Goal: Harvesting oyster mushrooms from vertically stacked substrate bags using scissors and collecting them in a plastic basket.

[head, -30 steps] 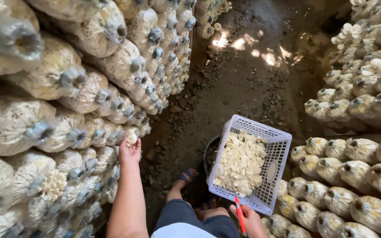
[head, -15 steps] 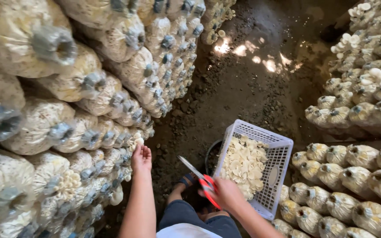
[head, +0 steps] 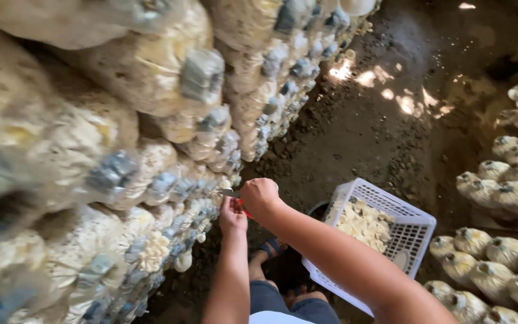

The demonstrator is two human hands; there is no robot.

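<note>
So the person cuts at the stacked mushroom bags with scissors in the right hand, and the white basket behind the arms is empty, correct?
Not quite. The head view shows the white basket holds a pile of pale harvested mushrooms. The rest stands: the right hand holds red-handled scissors at the stacked mushroom bags.

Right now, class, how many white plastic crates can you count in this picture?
1. The white plastic crate stands on the dirt floor to the right of the person's two hands, partly filled with pale mushrooms. Its near corner is hidden behind the right forearm; others may lie outside the view.
</note>
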